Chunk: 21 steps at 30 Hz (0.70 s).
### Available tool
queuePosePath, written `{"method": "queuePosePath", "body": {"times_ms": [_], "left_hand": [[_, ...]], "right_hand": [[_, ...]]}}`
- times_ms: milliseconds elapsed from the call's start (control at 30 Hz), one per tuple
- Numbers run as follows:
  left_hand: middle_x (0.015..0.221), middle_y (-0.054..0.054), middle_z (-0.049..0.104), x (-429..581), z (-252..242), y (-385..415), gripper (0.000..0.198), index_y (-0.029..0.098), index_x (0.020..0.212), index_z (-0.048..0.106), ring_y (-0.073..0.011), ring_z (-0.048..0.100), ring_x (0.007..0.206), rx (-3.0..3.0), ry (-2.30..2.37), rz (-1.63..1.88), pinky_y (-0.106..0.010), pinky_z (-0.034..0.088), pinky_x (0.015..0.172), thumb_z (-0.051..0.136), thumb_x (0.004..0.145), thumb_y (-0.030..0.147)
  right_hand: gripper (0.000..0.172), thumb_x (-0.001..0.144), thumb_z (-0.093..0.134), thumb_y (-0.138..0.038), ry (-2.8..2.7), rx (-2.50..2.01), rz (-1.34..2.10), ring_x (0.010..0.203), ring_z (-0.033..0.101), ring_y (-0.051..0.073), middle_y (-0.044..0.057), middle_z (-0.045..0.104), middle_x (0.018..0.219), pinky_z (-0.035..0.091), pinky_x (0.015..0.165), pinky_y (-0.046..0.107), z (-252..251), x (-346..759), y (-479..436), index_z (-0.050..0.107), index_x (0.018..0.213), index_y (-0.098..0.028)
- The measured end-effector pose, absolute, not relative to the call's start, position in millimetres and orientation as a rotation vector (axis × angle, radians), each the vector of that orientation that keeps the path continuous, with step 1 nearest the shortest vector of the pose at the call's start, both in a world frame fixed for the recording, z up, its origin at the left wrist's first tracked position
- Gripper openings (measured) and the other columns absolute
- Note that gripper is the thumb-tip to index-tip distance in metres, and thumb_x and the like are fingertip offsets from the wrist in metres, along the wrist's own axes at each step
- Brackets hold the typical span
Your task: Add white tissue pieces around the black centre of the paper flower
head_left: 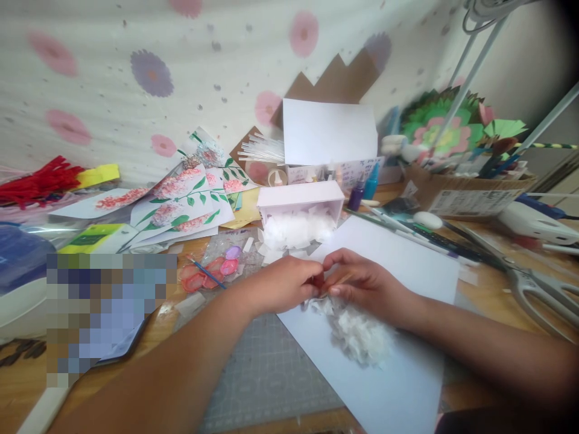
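White tuft point(362, 337) lies ruffled on the paper sheet point(407, 256), its far end under both hands. Over the sheet, the right hand point(373, 282) has its fingers pinched on a thin tan stick point(346, 278). Beside it, over the sheet's left edge, the left hand point(286, 282) has its fingers curled close together; whether they clamp anything, I cannot tell. Left of the sheet's far corner stands a box point(301, 194).

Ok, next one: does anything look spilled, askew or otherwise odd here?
Mainly the pale box: loose white pieces spread from its open front like a spill, though perhaps deliberately. Also, a pixelated patch at left hides whatever lies beneath.
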<state>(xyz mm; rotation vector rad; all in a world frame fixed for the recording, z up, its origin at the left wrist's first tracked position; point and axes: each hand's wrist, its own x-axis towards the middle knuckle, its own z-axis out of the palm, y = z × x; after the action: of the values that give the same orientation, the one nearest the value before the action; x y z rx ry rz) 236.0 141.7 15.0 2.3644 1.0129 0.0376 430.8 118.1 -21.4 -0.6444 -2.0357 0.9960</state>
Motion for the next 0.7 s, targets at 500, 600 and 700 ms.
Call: {"method": "queuePosePath", "body": {"times_ms": [500, 600, 700], "left_hand": [[0.071, 0.004, 0.059, 229, 15, 145, 0.010, 0.021, 0.074, 0.060, -0.0096, 0.052, 0.065, 2.326, 0.828, 0.041, -0.019, 0.035, 0.057, 0.050, 0.074, 0.017], [0.070, 0.004, 0.060, 227, 17, 145, 0.010, 0.020, 0.074, 0.061, -0.0098, 0.053, 0.065, 2.309, 0.840, 0.032, -0.019, 0.035, 0.055, 0.052, 0.073, 0.018], [0.070, 0.004, 0.060, 220, 19, 152, 0.008, 0.021, 0.075, 0.062, -0.0099, 0.054, 0.063, 2.248, 0.860, 0.004, -0.019, 0.037, 0.054, 0.055, 0.072, 0.022]], "right_hand": [[0.012, 0.088, 0.055, -0.023, -1.909, -0.610, 1.026, 0.099, 0.048, 0.015, 0.005, 0.062, 0.083, 0.043, 0.084, 0.032, -21, 436, 118, 0.063, 0.080, -0.018], [0.012, 0.087, 0.055, -0.024, -1.882, -0.647, 1.052, 0.099, 0.048, 0.015, 0.005, 0.061, 0.086, 0.043, 0.084, 0.031, -21, 436, 118, 0.066, 0.083, -0.019], [0.014, 0.087, 0.056, -0.026, -1.952, -0.638, 1.062, 0.100, 0.048, 0.016, 0.006, 0.062, 0.085, 0.044, 0.084, 0.031, -20, 434, 117, 0.067, 0.084, -0.018]]}}
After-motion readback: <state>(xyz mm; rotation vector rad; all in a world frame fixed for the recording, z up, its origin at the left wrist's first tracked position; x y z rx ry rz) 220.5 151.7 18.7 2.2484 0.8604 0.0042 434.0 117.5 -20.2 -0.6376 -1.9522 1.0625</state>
